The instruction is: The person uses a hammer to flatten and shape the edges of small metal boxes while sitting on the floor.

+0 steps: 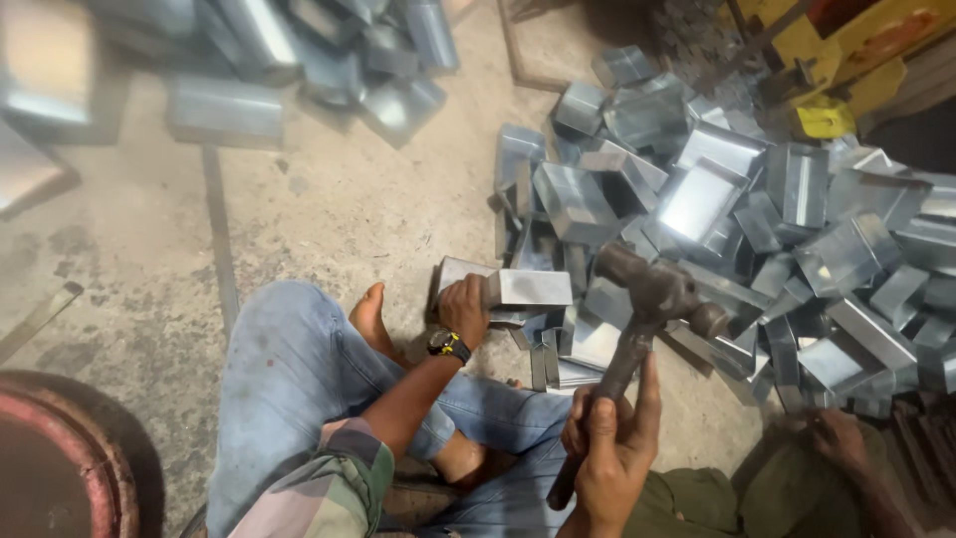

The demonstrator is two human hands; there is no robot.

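I sit on the floor in blue jeans with my legs crossed. My left hand (464, 307), with a black watch on the wrist, grips a folded sheet-metal box piece (526, 289) that rests on the floor in front of my bare foot (371, 317). My right hand (609, 445) is closed around the wooden handle of a rusty hammer (652, 291). The hammer head is raised above and to the right of the metal piece.
A large heap of shiny folded metal boxes (757, 209) fills the right side. More boxes (299, 60) lie at the top left. A yellow machine part (846, 50) stands top right. Another person's hand (835, 438) is at lower right. A round rusty rim (60, 448) sits lower left.
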